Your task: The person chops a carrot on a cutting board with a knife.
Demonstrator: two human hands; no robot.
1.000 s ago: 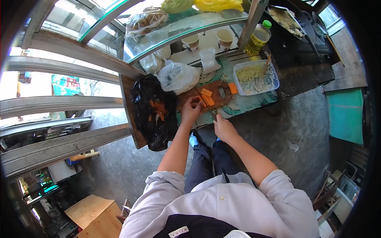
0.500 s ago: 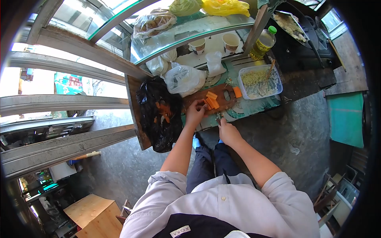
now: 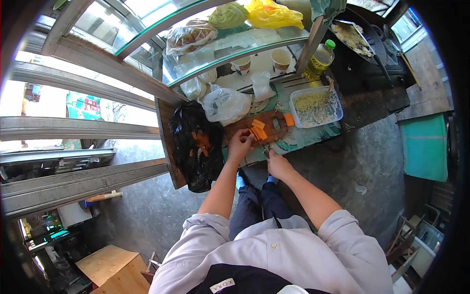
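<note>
Orange carrot pieces (image 3: 258,130) lie on a brown wooden cutting board (image 3: 280,124). At their left side my left hand (image 3: 240,143) is bent over the board, its fingertips pressed on the nearest pieces. My right hand (image 3: 278,164) is closed around the handle of a knife (image 3: 266,147), just below the board's front edge; the blade is small and hard to make out. A larger carrot chunk (image 3: 289,119) rests at the board's right end. Left of the board, a black plastic bag (image 3: 185,142) holds orange peelings (image 3: 200,141).
A plastic tub (image 3: 316,105) of shredded food stands right of the board, near an oil bottle (image 3: 320,61). Behind are white plastic bags (image 3: 226,104), paper cups (image 3: 280,61) and a glass shelf (image 3: 240,52). A dark pan (image 3: 360,39) is at upper right.
The view has shifted slightly. Some carrot pieces beside my left fingers now look thinner and more spread out. Both hands keep nearly the same places.
</note>
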